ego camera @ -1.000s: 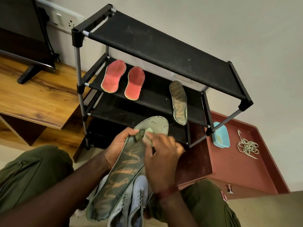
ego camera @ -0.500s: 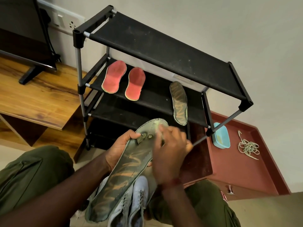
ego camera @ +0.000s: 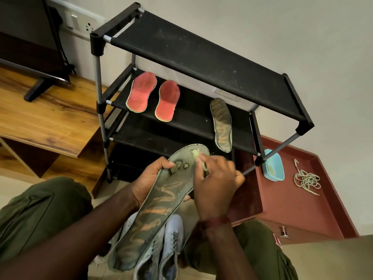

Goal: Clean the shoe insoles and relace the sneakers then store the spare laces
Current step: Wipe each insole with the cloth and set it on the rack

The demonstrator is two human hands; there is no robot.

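Note:
A long green camouflage insole (ego camera: 155,207) is held up in front of me. My left hand (ego camera: 150,181) grips it from below, thumb on its upper face. My right hand (ego camera: 217,182) pinches a small pale green scrubber (ego camera: 196,154) and presses it on the insole's toe end. Below the insole lie two grey sneakers (ego camera: 167,243) on the floor between my knees. A matching camouflage insole (ego camera: 222,124) and two red insoles (ego camera: 154,100) lie on the rack's middle shelf. A bundle of pale spare laces (ego camera: 306,179) sits on the red cabinet top.
The black three-tier shoe rack (ego camera: 201,57) stands against the wall just ahead. A light blue tub (ego camera: 273,168) sits on the red cabinet (ego camera: 302,215) at right. A wooden TV unit (ego camera: 44,122) with a screen is at left.
My right hand has slid the scrubber up the insole, from beside the left thumb to the toe end. The left hand keeps its hold.

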